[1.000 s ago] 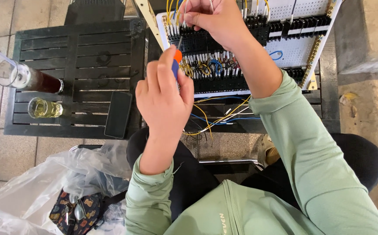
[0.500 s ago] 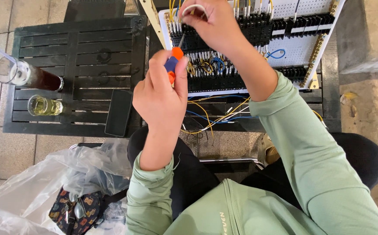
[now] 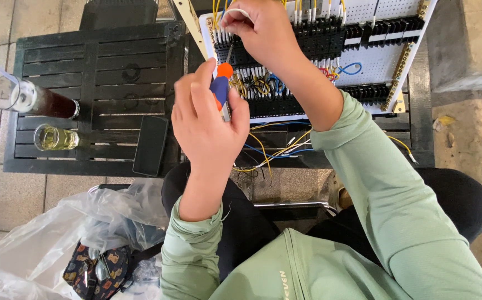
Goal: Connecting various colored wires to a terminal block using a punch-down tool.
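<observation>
Gripping the orange-and-blue-handled screwdriver (image 3: 220, 89) closed-fisted, left hand (image 3: 205, 119) aims it at the white perforated wiring panel's black terminal blocks (image 3: 307, 41); right hand (image 3: 260, 28) above pinches a white wire (image 3: 240, 12) steady.

Left hand (image 3: 207, 122) raised, fingers (image 3: 196, 91) curled closed in a grip. Right hand (image 3: 260, 30) extended forward, fingers pinched; both forearms sleeved.

A screwdriver (image 3: 220, 89) with a blue-and-orange handle stands near the upper centre of the frame, shaft pointing up toward the black terminal rows. Just above and to its right, a white perforated wiring panel (image 3: 374, 55) fills the upper right, tilted, carrying rows of black terminal blocks, brass bars along its edges, and yellow, white and blue wires (image 3: 269, 147) trailing below its lower edge.
</observation>
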